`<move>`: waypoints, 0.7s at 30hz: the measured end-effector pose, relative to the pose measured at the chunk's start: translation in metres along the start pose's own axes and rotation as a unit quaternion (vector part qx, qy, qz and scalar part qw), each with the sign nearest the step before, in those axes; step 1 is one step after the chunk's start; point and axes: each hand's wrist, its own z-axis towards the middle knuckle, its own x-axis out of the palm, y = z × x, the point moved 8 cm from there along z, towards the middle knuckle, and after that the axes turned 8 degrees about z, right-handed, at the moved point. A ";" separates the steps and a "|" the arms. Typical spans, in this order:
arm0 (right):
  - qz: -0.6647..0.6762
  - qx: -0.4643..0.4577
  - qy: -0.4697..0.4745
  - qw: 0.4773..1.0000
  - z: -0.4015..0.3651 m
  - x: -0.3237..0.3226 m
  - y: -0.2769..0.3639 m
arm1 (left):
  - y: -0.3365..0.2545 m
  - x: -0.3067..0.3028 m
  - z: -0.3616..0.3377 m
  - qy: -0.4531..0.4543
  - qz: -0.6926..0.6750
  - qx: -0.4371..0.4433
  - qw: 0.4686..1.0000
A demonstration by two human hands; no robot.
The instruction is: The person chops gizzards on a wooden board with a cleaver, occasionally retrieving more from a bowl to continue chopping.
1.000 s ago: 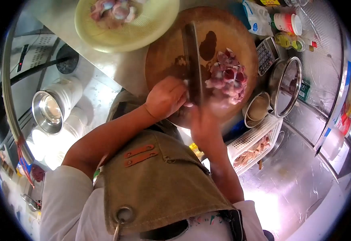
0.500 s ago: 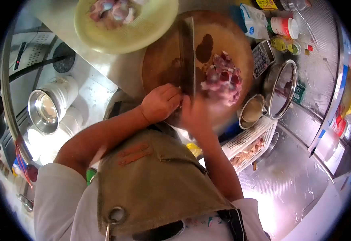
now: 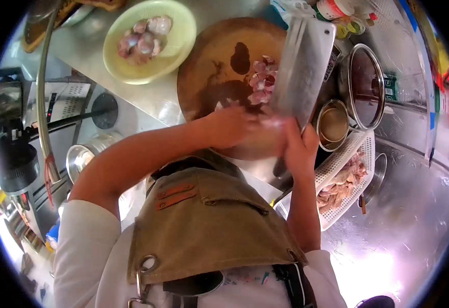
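Right hand (image 3: 301,143) is clamped round the handle of a cleaver (image 3: 306,66), the broad blade reaching out beyond the knuckles. Left hand (image 3: 232,126) is over the near part of the round chopping board (image 3: 204,56), fingers stretched toward the right hand; blurred from where I stand, so I cannot tell whether they are apart or closed on a piece.

Meat pieces (image 3: 263,82) lie on the board just beyond the gap between the hands, partly hidden by the blade. Colander (image 3: 175,54) holding more pieces: beyond the left hand, to its left. White basket (image 3: 337,156) of meat: right of the right hand, toward the body.

Handling, my judgement: grip high on the handle, near the blade, for control. Left fingertips best curled and well off the edge. Meat looks slick; press each piece flat before a stroke. Dark patches on the board look wet; a wipe would limit sliding.
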 end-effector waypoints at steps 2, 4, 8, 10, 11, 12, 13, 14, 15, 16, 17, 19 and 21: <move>0.024 0.043 -0.011 0.999 -0.021 -0.015 -0.013 | 0.002 -0.003 0.000 0.102 0.041 -0.013 0.994; 0.036 0.069 -0.031 0.997 -0.038 -0.023 -0.024 | 0.013 -0.011 0.001 0.211 0.077 -0.062 0.973; 0.080 0.096 -0.033 0.992 -0.061 -0.033 -0.050 | 0.047 -0.018 -0.014 0.340 0.036 -0.268 0.901; 0.094 0.104 -0.034 0.989 -0.069 -0.036 -0.059 | 0.056 -0.023 -0.025 0.318 -0.016 -0.319 0.893; 0.091 0.109 -0.035 0.989 -0.073 -0.037 -0.061 | 0.056 -0.024 -0.031 0.287 -0.033 -0.317 0.903; 0.088 0.113 -0.035 0.989 -0.076 -0.039 -0.063 | 0.055 -0.023 -0.033 0.254 -0.051 -0.316 0.913; 0.087 0.112 -0.031 0.989 -0.077 -0.040 -0.065 | 0.053 -0.015 -0.037 0.184 -0.251 -0.394 0.865; 0.084 0.111 -0.025 0.990 -0.078 -0.040 -0.067 | 0.049 -0.003 -0.042 0.105 -0.438 -0.454 0.769; 0.079 0.111 -0.018 0.991 -0.079 -0.040 -0.068 | 0.045 0.012 -0.048 0.021 -0.602 -0.492 0.629; 0.083 0.111 -0.011 0.990 -0.080 -0.039 -0.065 | 0.053 0.029 -0.058 0.030 -0.524 -0.502 0.687; 0.086 0.112 -0.002 0.990 -0.079 -0.036 -0.060 | 0.063 0.049 -0.073 0.035 -0.441 -0.509 0.738; 0.066 0.122 0.015 0.990 -0.075 -0.028 -0.063 | 0.063 0.023 -0.069 0.042 -0.296 -0.535 0.790; -0.020 0.111 0.059 0.992 -0.063 -0.015 -0.053 | 0.052 -0.021 -0.059 0.050 -0.179 -0.571 0.800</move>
